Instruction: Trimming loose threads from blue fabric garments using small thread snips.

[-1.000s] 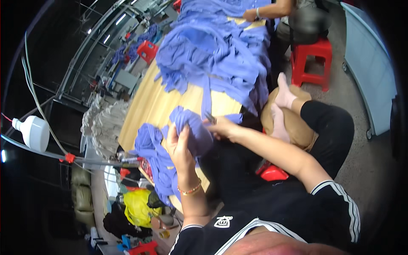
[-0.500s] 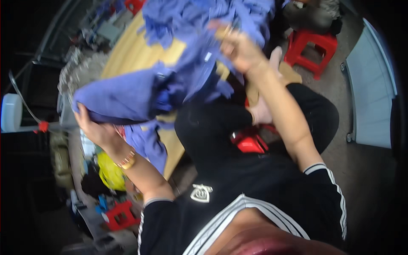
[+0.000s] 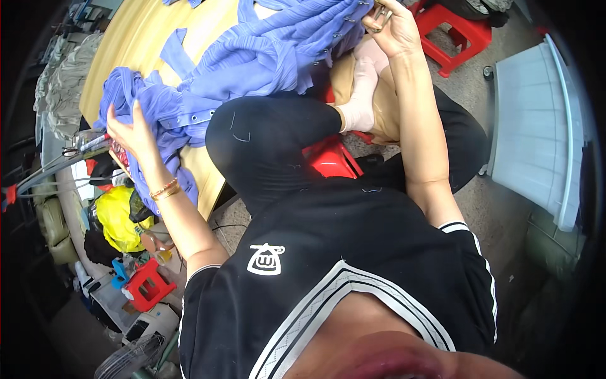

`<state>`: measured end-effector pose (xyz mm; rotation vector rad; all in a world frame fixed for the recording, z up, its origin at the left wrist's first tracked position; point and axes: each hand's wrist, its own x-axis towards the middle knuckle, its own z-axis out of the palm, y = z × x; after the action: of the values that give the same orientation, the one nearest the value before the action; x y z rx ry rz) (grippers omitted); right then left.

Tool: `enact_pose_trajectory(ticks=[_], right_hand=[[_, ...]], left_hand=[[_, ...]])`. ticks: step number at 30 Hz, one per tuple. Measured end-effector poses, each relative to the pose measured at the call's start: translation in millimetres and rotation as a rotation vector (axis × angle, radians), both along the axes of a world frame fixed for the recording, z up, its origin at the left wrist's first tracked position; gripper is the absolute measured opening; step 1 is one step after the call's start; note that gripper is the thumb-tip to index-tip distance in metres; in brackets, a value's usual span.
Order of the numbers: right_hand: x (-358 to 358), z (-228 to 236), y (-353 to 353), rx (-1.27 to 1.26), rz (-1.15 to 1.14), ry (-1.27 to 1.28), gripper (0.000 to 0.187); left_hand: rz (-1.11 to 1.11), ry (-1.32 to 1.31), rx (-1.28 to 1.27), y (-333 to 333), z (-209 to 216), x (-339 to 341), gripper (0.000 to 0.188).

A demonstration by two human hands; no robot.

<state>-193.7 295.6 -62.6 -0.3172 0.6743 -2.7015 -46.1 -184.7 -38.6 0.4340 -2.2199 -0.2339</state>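
A crumpled periwinkle-blue garment (image 3: 246, 69) with metal eyelets along a band lies across the wooden table and reaches toward my raised knee. My left hand (image 3: 134, 134) is at the garment's left end with thumb and fingers apart, holding nothing. At the top, my right hand (image 3: 398, 31) is curled round small metal thread snips (image 3: 379, 18), only partly visible between the fingers. Its fingertips are beside the garment's upper right edge, where a row of small metal fasteners runs. Whether they also pinch the cloth I cannot tell.
The wooden table (image 3: 136, 41) curves at my left. Red stools (image 3: 451, 35) stand at the upper right and lower left. A pale blue wheeled bin (image 3: 536, 132) is on the right. A yellow bag (image 3: 120, 218), grey cloth heap (image 3: 69, 82) and fan (image 3: 136, 360) are on the left.
My left hand has let go of the cloth and opened. The garment has dropped from a raised, stretched fold to a loose heap. My right hand is farther up and right in view.
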Motion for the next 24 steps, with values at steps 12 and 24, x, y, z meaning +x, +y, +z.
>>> enact_pose_trajectory(ticks=[12,24], right_hand=[[20.7,99.1,-37.6,0.208,-0.25,0.039,0.025],[41.8,127.4,-29.0,0.231,-0.429,0.109,0.035]], left_hand=[[-1.104,-0.561,0.154,205.8,45.3,-74.4,0.038],[-1.303,-0.394,1.294,105.0,90.4,-54.1,0.027]])
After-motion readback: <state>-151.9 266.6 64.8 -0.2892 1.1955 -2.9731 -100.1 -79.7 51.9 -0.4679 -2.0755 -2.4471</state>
